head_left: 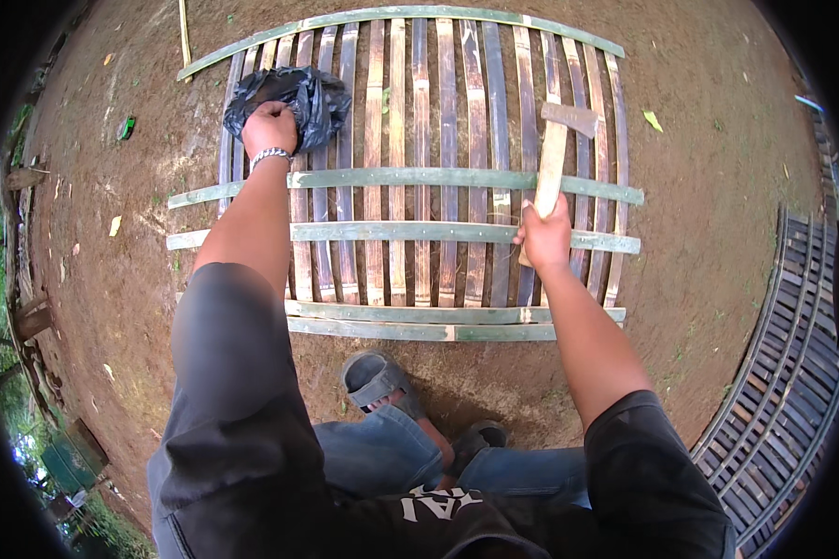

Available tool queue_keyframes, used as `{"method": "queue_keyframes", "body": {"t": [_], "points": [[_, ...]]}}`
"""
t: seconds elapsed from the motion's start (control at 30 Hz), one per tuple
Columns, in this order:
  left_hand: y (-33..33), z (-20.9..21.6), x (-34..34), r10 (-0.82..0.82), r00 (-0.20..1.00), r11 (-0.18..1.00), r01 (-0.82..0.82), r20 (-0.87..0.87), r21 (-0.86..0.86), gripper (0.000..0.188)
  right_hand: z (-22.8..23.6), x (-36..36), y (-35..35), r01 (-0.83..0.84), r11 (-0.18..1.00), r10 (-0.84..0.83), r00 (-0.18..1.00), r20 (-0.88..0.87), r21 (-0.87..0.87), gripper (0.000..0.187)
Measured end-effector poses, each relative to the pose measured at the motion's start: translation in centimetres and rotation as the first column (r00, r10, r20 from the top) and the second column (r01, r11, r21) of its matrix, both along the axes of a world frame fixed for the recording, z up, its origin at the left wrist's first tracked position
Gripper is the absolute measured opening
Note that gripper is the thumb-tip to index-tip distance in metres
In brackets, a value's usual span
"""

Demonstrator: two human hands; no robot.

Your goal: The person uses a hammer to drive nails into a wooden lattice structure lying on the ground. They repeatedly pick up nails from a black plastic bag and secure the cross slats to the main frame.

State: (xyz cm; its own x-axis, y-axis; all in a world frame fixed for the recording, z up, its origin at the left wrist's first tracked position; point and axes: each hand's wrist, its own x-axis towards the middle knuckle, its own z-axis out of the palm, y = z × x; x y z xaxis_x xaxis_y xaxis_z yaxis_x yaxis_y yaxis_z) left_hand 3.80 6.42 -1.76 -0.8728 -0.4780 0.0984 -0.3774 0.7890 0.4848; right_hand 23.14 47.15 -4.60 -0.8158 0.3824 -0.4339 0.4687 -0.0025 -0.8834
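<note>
My left hand [270,129] is over a crumpled black plastic bag [319,98] at the far left of a slatted bamboo panel [396,177]. Its fingers are curled down at the bag's mouth, with the tips hidden. A hatchet [552,160] with a pale wooden handle and a dark metal head is gripped low on its handle by my right hand [545,231]. The hatchet's head points away from me, above the right part of the panel. Dark and light slats run lengthwise away from me, crossed by green bamboo strips [401,231].
Brown bare soil [708,186] surrounds the panel. Another slatted panel [783,363] lies at the right edge. A thin stick [185,37] is at the far left, near a small green object [127,128]. My sandalled foot [382,382] is close to the panel's near edge.
</note>
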Motion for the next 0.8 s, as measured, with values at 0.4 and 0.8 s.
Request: {"method": "queue_keyframes", "body": {"t": [0.4,0.8], "points": [[6.4,1.7,4.0,0.313,0.753,0.637,0.287,-0.579,0.716,0.018,0.2,0.5,0.7,-0.029,0.999,0.029,1.0,-0.011,0.021,0.04],[21.0,-4.7,14.6,-0.181,0.969,0.849,0.241,-0.17,0.47,0.017,0.1,0.2,0.2,-0.025,0.999,0.025,1.0,0.002,-0.026,0.037]]}}
